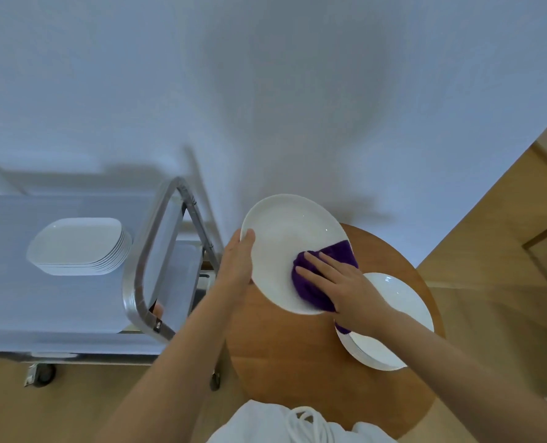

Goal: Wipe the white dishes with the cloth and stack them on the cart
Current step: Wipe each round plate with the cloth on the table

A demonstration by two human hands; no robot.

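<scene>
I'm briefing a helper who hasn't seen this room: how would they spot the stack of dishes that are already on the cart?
Find the steel cart standing left of the round wooden table. On its flat top shelf sits one stack of white dishes. Unlike the round plates on the table and the plate being wiped, these are oblong with rounded corners.

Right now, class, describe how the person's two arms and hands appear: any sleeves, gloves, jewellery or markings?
Both forearms are bare up to the frame edge, with no sleeves in view. The left hand and right hand wear no gloves, and no rings, watch or markings are visible. A white garment with a white cord shows at the bottom.
</scene>
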